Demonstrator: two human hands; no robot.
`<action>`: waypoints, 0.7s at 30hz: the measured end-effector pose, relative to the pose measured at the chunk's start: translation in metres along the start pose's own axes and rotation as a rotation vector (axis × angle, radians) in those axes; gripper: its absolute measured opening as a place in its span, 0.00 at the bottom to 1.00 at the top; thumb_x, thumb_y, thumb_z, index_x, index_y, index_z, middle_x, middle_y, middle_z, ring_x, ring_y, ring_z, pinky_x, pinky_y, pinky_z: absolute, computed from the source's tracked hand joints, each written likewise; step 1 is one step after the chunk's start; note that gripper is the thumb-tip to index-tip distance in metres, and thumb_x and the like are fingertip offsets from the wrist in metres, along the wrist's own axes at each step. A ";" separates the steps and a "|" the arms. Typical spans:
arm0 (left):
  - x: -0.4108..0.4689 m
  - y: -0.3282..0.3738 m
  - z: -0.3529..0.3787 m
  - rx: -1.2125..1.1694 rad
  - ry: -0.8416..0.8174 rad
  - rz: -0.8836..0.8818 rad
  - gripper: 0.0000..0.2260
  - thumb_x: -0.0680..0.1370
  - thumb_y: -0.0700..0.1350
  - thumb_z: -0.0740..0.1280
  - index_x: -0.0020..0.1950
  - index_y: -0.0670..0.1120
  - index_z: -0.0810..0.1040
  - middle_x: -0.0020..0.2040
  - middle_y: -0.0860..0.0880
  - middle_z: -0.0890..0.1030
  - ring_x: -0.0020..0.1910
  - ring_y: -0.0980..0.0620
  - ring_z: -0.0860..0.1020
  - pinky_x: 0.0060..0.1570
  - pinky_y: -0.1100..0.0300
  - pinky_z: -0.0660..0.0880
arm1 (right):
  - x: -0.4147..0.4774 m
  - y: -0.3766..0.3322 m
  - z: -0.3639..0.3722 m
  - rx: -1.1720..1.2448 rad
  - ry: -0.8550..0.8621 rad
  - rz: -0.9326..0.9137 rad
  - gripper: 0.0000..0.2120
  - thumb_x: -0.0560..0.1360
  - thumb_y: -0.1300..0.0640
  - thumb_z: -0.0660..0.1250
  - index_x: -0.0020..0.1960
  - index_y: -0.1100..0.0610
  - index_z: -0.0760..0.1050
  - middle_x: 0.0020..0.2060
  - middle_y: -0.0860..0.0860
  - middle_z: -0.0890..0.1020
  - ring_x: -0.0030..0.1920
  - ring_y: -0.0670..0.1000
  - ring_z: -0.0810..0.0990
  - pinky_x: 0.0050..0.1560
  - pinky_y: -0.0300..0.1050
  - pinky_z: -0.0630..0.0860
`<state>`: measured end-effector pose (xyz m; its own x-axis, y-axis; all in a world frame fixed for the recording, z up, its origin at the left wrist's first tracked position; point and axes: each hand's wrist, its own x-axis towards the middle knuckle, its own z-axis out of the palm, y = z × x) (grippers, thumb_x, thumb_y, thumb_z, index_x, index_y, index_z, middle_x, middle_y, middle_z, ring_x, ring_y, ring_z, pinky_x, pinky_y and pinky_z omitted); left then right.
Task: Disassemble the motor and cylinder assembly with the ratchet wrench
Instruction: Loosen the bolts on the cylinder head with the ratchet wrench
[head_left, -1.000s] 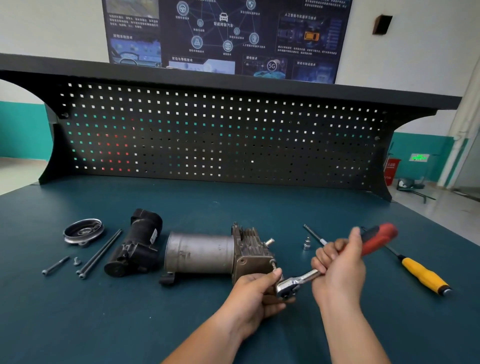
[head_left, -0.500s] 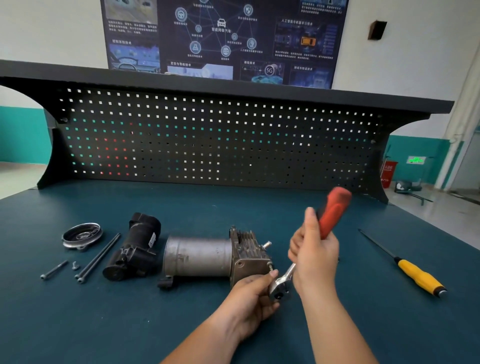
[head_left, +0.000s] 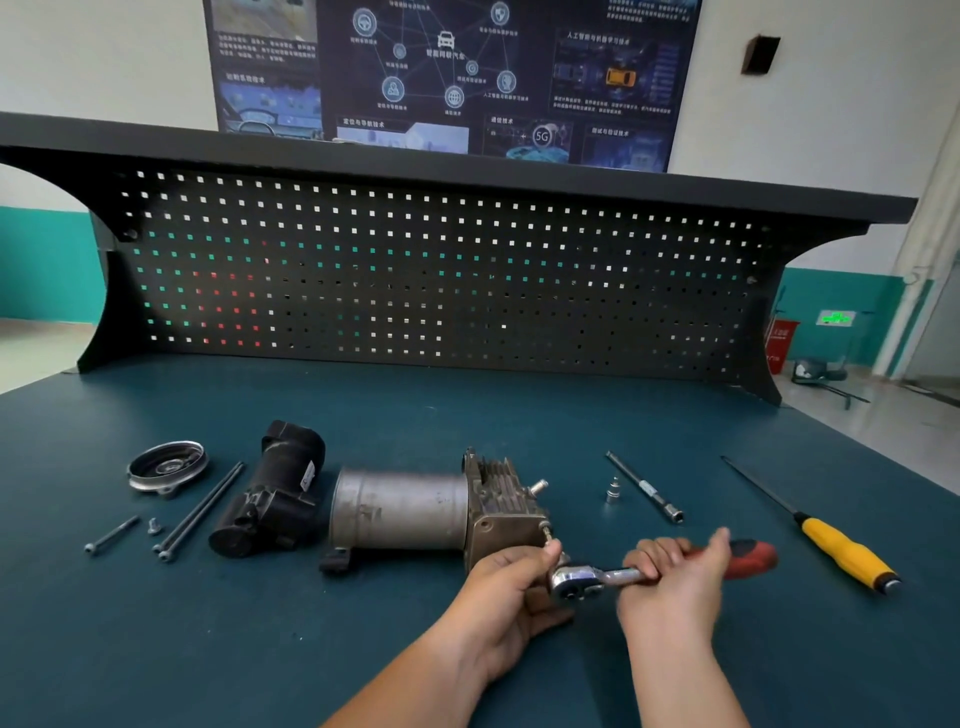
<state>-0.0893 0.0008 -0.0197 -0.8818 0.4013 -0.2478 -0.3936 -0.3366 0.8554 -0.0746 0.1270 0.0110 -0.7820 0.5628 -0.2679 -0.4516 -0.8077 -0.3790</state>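
- While your left hand (head_left: 498, 597) curls its fingers round the right end block of the motor and cylinder assembly (head_left: 405, 509), the assembly lies on its side mid-desk (head_left: 467, 415), toward the near edge.
- Your right hand (head_left: 675, 587) grips the ratchet wrench (head_left: 597, 578), fingers wrapped round the shank. The red handle points toward the right edge.
- Wrench head: just beside your left thumb.
- Yellow screwdriver (head_left: 841, 551): apart, nearer the right edge.

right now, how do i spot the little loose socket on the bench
Find the motor and cylinder assembly at centre, then look right of its finned end. The socket stands there, left of the long extension bar. It alone is short, silvery and upright; its neighbours lie flat.
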 end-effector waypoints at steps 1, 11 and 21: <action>0.000 0.000 0.000 -0.002 0.000 -0.004 0.07 0.77 0.44 0.66 0.40 0.44 0.75 0.33 0.47 0.81 0.31 0.52 0.79 0.40 0.57 0.77 | 0.000 0.000 0.000 -0.011 -0.002 -0.011 0.22 0.78 0.40 0.58 0.34 0.53 0.58 0.19 0.44 0.59 0.18 0.44 0.58 0.17 0.35 0.54; 0.001 0.003 -0.003 -0.044 -0.048 -0.008 0.13 0.77 0.44 0.65 0.33 0.44 0.81 0.33 0.48 0.82 0.31 0.53 0.81 0.42 0.55 0.79 | -0.020 0.009 0.038 -0.475 -0.303 -0.365 0.18 0.79 0.50 0.61 0.34 0.54 0.61 0.19 0.43 0.62 0.19 0.42 0.59 0.19 0.33 0.55; 0.001 0.005 -0.004 -0.068 -0.050 -0.054 0.06 0.78 0.42 0.65 0.43 0.43 0.77 0.35 0.45 0.84 0.33 0.49 0.83 0.38 0.57 0.81 | -0.044 0.036 0.058 -1.054 -0.719 -0.619 0.19 0.73 0.51 0.70 0.29 0.51 0.65 0.19 0.43 0.68 0.22 0.41 0.65 0.25 0.34 0.63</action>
<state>-0.0929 -0.0043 -0.0175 -0.8453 0.4618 -0.2687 -0.4589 -0.3700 0.8078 -0.0814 0.0633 0.0608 -0.7685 0.3030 0.5636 -0.5191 0.2197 -0.8260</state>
